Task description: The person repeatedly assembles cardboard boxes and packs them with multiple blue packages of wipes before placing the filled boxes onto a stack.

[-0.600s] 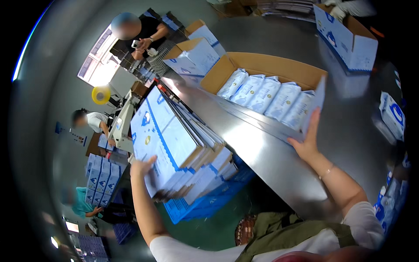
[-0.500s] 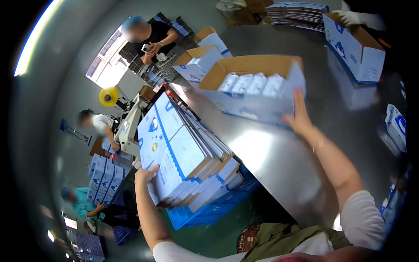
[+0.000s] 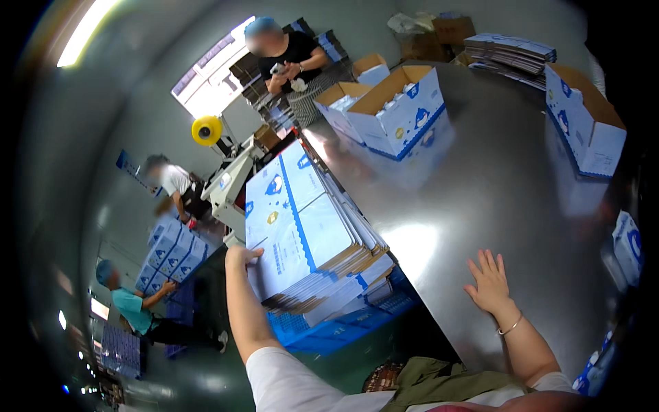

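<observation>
Fingers (image 3: pixel 491 262) on my right hand (image 3: pixel 492 291) are spread over the worktop (image 3: pixel 453 199). Left hand (image 3: pixel 240 258) has thumb on cartons (image 3: pixel 292 220), can't tell from here if pinching.

In the head view I see the left hand (image 3: pixel 244 257) touching the left edge of the carton stack (image 3: pixel 302 230) over a blue crate (image 3: pixel 336 335); my right hand (image 3: pixel 491 287) is splayed over the metal surface (image 3: pixel 449 206), well apart from the penguin-printed box (image 3: pixel 403 130).
</observation>
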`<state>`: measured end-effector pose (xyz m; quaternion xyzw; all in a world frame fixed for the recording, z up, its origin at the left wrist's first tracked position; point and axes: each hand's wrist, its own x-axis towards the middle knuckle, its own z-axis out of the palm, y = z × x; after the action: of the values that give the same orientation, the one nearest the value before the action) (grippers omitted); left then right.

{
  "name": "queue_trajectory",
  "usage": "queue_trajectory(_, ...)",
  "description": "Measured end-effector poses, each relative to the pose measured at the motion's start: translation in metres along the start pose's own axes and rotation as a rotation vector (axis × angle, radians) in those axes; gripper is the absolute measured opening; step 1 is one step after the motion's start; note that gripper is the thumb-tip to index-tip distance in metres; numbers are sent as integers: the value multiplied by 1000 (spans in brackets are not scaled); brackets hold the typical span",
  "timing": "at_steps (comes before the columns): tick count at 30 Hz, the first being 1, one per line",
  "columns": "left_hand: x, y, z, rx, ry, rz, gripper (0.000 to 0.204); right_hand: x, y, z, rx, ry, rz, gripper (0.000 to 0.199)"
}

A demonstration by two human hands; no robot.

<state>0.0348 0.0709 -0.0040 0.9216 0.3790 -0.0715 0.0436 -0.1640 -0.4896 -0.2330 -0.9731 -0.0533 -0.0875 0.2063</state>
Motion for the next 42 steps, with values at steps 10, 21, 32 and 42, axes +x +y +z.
queue_trajectory(10, -150, 28, -3, -1106, 875, 580, 26, -7, 18, 3, 392, 39, 39, 62)
queue_trajectory(21, -442, 40, 161, -1090, 105, 2072, 22, -24, 126, -119, 2077, 804, -318, 54)
queue_trajectory(32, -303, 155, 21, -868, 6, 1575, 97, -135, -27, -245, -316, -487, -286, 42)
queue_trajectory(42, -343, 205, -2, 549, -670, 1631, 94, -96, 0, -244, 13, 69, -567, 15)
